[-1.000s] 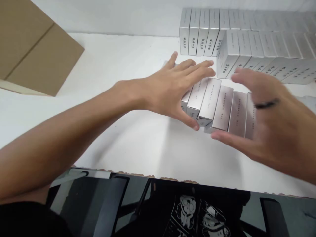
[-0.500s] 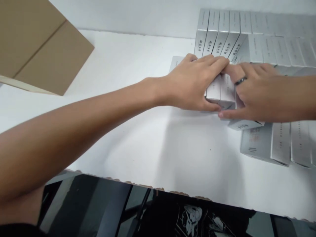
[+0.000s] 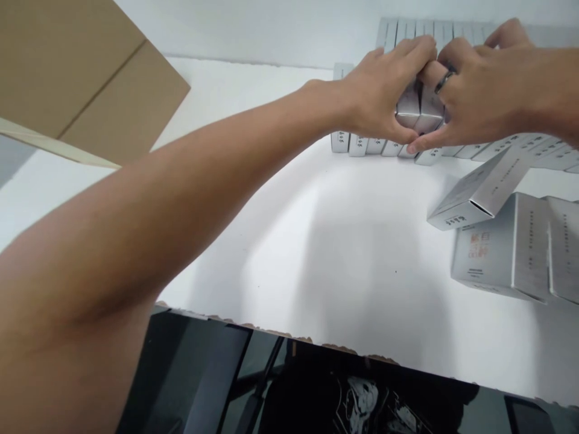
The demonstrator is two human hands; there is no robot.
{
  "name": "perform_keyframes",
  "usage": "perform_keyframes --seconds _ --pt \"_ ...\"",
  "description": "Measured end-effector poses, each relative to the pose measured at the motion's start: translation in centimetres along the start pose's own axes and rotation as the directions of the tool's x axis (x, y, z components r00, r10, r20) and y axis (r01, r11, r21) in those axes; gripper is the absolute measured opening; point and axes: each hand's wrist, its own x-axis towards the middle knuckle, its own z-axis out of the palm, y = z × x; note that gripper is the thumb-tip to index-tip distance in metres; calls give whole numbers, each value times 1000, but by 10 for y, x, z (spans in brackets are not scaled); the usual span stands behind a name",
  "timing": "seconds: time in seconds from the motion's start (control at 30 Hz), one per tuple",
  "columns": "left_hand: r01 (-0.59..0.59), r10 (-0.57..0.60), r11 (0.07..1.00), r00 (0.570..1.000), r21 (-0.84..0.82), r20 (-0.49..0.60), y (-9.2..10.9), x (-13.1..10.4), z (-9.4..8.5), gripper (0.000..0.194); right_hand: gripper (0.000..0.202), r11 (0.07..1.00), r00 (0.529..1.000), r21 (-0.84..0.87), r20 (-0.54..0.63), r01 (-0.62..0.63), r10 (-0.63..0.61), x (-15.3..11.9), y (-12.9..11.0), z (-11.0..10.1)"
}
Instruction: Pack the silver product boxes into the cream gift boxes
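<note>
Both my hands clamp a few silver boxes at the far right of the white table.

Around them: a row of matching silver cartons [image 3: 362,143] stands along the back just under my hands, with more rows [image 3: 407,27] behind against the wall; a brown cardboard flap [image 3: 90,78] hangs over the far left; to the right a tilted carton [image 3: 479,191] leans on a block of cartons [image 3: 511,253] lying near the table [image 3: 316,253] edge. My own left forearm crosses most of the view. My left hand [image 3: 375,96] and right hand [image 3: 484,90], a dark ring on one finger, curl closed from either side on the held boxes [image 3: 418,110], fingertips meeting on top. The boxes are small, glossy, metallic grey, raised just above the back row; how many I cannot tell.
</note>
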Motion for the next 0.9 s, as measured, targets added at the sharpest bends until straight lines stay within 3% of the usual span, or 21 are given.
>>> perform_keyframes --seconds 0.1,0.2,0.33,0.47,0.53,0.67,0.8,0.9 --pt "-80 80 997 997 4 -11 -1 5 1 71 151 990 999 -136 7 46 -46 4 9 2" --pt "-129 130 992 991 11 -25 4 7 2 74 159 965 994 -244 -25 97 -106 7 17 3" --pt "-94 105 993 980 68 -171 17 -2 -2 59 147 976 996 -211 -55 51 -64 10 20 4" --pt "-32 61 994 957 105 -284 15 -20 -13 67 134 993 993 -105 -105 49 -60 13 22 8" --pt "42 -25 997 967 62 -255 4 -29 -19 86 130 995 988 -78 -137 57 -68 14 24 11" --pt "193 -197 980 976 -51 -88 -24 -44 -26 127 124 993 981 -76 -164 91 -103 13 30 14" --pt "316 -312 936 949 -153 50 -35 -46 -27 125 133 980 985 -162 -109 116 -134 7 33 14" --pt "330 -327 934 944 -141 38 -37 -40 -22 119 127 991 990 -113 -114 70 -83 6 31 13"
